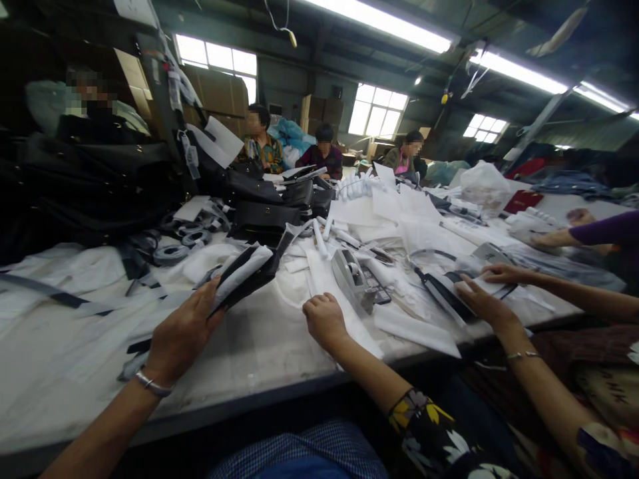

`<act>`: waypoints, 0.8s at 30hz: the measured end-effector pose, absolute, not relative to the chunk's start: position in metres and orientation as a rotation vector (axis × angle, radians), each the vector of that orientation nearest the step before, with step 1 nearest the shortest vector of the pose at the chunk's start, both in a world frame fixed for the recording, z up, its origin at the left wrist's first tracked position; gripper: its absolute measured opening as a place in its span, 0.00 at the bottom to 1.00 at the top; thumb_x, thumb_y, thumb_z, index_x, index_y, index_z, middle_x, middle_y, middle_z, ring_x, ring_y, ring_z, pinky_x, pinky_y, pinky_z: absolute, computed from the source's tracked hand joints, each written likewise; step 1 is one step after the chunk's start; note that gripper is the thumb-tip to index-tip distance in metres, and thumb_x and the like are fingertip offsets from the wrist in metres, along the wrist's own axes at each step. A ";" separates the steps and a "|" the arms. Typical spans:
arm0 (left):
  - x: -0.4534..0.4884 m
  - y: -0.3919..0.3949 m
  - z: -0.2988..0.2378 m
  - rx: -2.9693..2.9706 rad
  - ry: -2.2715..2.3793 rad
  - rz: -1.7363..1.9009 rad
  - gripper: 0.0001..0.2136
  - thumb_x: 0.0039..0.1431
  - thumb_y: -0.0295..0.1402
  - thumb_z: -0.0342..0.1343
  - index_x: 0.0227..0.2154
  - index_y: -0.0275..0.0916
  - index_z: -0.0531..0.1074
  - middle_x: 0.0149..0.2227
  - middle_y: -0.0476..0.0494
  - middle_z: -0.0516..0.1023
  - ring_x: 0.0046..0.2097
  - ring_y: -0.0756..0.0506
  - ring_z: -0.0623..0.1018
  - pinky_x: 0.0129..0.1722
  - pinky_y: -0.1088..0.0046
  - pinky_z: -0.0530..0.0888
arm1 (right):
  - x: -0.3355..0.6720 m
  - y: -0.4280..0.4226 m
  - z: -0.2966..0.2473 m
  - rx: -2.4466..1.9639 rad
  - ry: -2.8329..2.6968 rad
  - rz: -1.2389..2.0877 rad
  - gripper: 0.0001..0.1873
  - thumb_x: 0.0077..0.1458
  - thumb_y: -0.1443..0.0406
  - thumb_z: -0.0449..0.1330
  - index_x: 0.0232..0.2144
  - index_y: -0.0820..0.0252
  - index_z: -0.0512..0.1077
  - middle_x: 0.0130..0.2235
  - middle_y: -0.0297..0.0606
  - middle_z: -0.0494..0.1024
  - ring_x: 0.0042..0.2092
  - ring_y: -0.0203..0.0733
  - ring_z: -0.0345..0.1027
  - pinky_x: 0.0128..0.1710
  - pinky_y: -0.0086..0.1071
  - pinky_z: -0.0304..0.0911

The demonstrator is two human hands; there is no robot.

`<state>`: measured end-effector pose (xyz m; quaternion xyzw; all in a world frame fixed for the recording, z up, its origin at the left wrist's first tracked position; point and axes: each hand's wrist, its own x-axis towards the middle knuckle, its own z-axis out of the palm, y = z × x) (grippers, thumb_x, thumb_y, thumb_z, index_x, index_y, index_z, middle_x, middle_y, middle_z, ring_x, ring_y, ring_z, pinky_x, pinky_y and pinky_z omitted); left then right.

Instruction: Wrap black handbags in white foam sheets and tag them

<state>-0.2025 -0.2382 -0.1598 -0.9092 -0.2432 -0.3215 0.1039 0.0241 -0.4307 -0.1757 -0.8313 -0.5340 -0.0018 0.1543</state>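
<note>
My left hand grips a black leather-like bag, held up at a tilt over the table. A strip of white wrapping foam lies along its upper side. To the right, my right hand has its fingers curled together above the table. Whatever they may hold is too small or hidden to make out. Just beyond that hand stands a grey tape dispenser, with a dark phone-like object beside it. White foam sheets lie under and around the dispenser.
Black bags are stacked ahead, near coiled dark straps. A co-worker's hands handle another black item close on my right. A purple-sleeved person works farther right. Loose white sheets cover the table's middle.
</note>
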 end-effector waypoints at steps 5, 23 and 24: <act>-0.205 -0.232 -0.157 -2.678 -0.816 -0.978 0.31 0.70 0.39 0.47 0.70 0.45 0.42 0.62 0.34 0.69 0.46 0.36 0.81 0.27 0.69 0.72 | 0.005 -0.443 -0.156 -2.327 -1.349 0.176 0.15 0.65 0.64 0.49 0.44 0.60 0.75 0.33 0.40 0.81 0.33 0.42 0.73 0.36 0.33 0.63; -0.211 -0.237 -0.152 -2.648 -0.891 -0.908 0.30 0.71 0.42 0.45 0.70 0.42 0.43 0.63 0.36 0.68 0.44 0.39 0.80 0.23 0.72 0.66 | -0.027 -0.637 -0.150 -2.082 -0.822 1.076 0.11 0.57 0.63 0.55 0.30 0.56 0.78 0.31 0.38 0.81 0.35 0.43 0.76 0.36 0.30 0.65; -0.211 -0.237 -0.152 -2.642 -0.888 -0.909 0.30 0.71 0.43 0.45 0.70 0.42 0.43 0.63 0.37 0.68 0.44 0.39 0.80 0.23 0.73 0.66 | -0.025 -0.651 -0.150 -2.211 -0.853 1.108 0.12 0.54 0.67 0.54 0.29 0.55 0.78 0.30 0.37 0.81 0.34 0.42 0.75 0.33 0.30 0.64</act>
